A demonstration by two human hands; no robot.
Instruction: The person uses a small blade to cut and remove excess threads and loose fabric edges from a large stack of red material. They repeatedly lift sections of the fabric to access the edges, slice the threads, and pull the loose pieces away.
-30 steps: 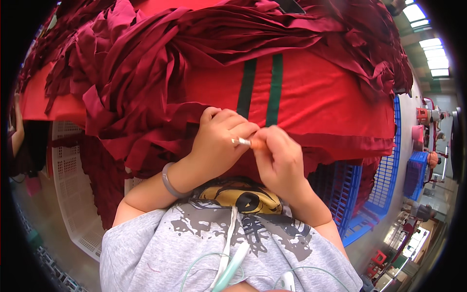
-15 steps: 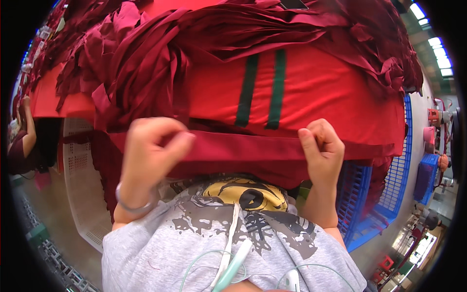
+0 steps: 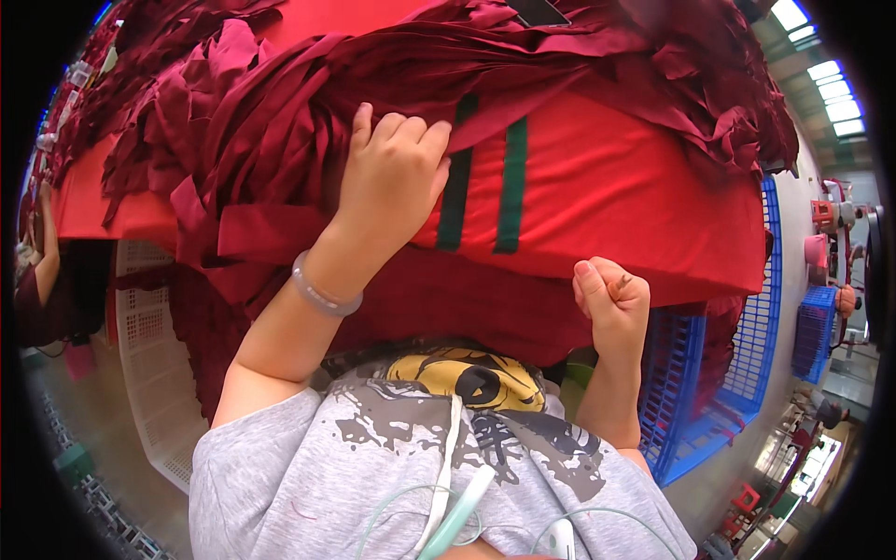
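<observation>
My left hand (image 3: 397,168) reaches over the padded red surface (image 3: 625,187), back of the hand up and fingers curled. It is closed on the edge of a maroon fabric strip (image 3: 509,117) in the heap, its little finger lifted; the fingertips are hidden. By the near edge of the red surface, my right hand (image 3: 616,303) is closed in a fist. Something small and brownish shows between its fingers, too small to name. Two dark green bands (image 3: 511,187) cross the red surface between the hands. A folded maroon strip (image 3: 266,231) lies left of my left forearm.
Heaped maroon strips (image 3: 252,103) cover the far side, with a dark flat device (image 3: 541,13) on top. A white plastic basket (image 3: 154,364) stands at left, a blue one (image 3: 686,392) at right. Maroon cloth (image 3: 485,303) hangs before me. Another person's arm (image 3: 47,243) shows far left.
My left hand has moved up and away from me, onto the heap. The maroon strip stretched between both hands has left the near edge. My right hand stays nearly in place.
</observation>
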